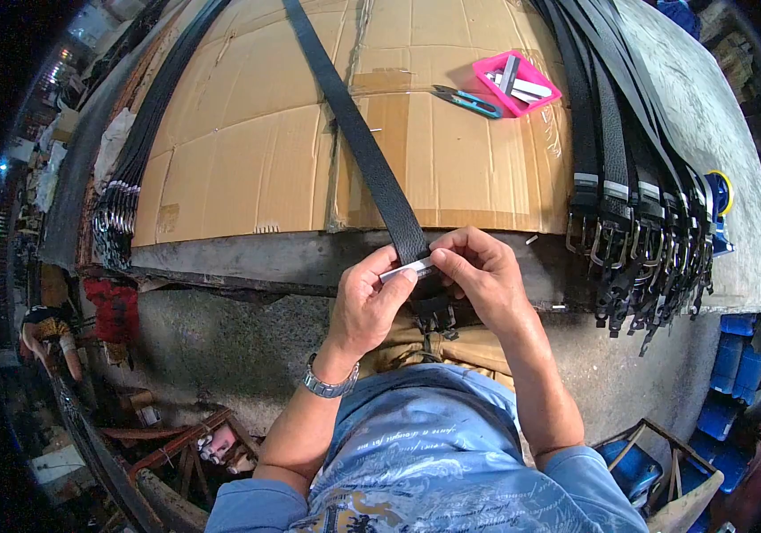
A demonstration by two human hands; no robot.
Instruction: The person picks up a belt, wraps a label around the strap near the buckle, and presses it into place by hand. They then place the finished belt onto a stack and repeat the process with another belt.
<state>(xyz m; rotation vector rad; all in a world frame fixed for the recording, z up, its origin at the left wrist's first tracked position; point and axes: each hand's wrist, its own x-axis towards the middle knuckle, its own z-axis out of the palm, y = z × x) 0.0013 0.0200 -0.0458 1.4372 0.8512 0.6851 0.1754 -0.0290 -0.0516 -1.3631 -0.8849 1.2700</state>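
Pink tray (536, 104) on cardboard-covered desk (247, 169) holds blades; snips (466, 100) rest on its rim. Nearer desk edge, left hand (371, 298) and right hand (478, 271) pinch black belt (362, 142) end, metal strip (405, 270); buckle half hidden.

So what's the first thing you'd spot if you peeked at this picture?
Probably the two hands in the middle: the left hand and right hand pinch a small silver strip onto the end of a long black belt that runs up across the cardboard. Next, the bright pink tray at the top, and the row of buckled black belts hanging over the right edge.
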